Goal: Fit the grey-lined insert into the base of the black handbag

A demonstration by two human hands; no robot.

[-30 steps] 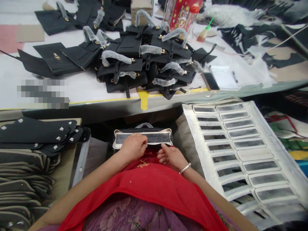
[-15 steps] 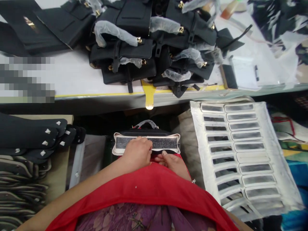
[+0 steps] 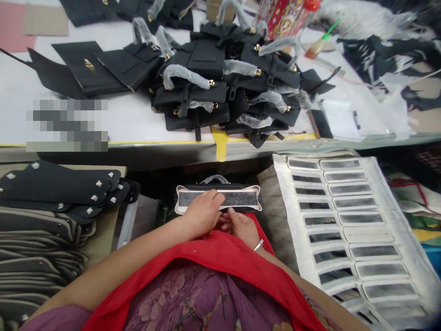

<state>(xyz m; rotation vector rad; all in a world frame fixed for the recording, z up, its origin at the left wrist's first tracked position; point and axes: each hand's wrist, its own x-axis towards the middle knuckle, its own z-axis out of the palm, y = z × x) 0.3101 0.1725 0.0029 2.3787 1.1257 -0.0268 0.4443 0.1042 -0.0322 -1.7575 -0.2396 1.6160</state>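
Observation:
A black handbag (image 3: 255, 187) rests at my lap, its pale-edged underside turned up and a speckled dark grey strip (image 3: 237, 199) lying within the rim. Behind it shows a plastic-wrapped handle (image 3: 216, 179). My left hand (image 3: 204, 212) lies across the strip, fingers curled closed over the bag's near edge. Beside it my right hand (image 3: 241, 226) is closed on that same near edge, with the thumb on top. Where the fingertips of both hands meet, what they pinch is hidden. A red apron (image 3: 220, 248) covers my lap just below the hands.
Several black handbags (image 3: 196, 99) with wrapped handles crowd the white table (image 3: 131, 124) ahead. To the left are stacked black panels (image 3: 69, 184). A white sheet with framed slots (image 3: 344, 234) stands on the right. A yellow tab (image 3: 221, 149) hangs over the table edge.
The camera view has shifted, showing more of the table's far side. Both hands stay at the bag's near edge; my right wrist and its bracelet show more clearly.

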